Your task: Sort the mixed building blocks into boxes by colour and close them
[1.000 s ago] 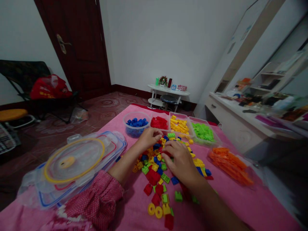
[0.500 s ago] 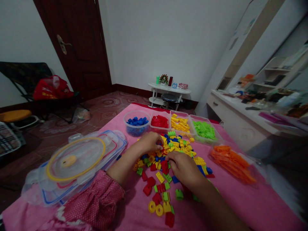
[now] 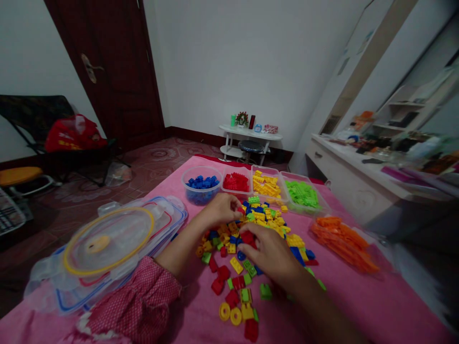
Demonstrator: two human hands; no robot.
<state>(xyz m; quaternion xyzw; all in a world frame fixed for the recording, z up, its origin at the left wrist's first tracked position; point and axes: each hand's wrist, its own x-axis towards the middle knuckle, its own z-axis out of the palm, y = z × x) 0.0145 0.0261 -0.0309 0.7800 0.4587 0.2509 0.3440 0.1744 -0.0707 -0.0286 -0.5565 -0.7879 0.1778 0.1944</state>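
A heap of mixed building blocks (image 3: 265, 217) lies on the pink cloth between and around my hands. My left hand (image 3: 224, 209) is closed at the heap's left side, a small red block (image 3: 240, 209) pinched at its fingertips. Just to the right, my right hand (image 3: 267, 246) grips a larger red block (image 3: 248, 238) between thumb and fingers. Nearer me, loose red, green and yellow blocks are scattered, along with two yellow rings (image 3: 235, 316). Part of the heap is hidden behind my right hand.
Behind the heap stand a round tub of blue blocks (image 3: 202, 187) and clear boxes of red (image 3: 235, 182), yellow (image 3: 266, 185) and green blocks (image 3: 301, 194). A bag of orange pieces (image 3: 344, 243) lies right. Stacked clear lids (image 3: 111, 243) are at left.
My right hand has lifted the larger red block from the heap and moved slightly left. My left hand has shifted slightly, its red block now showing more plainly.
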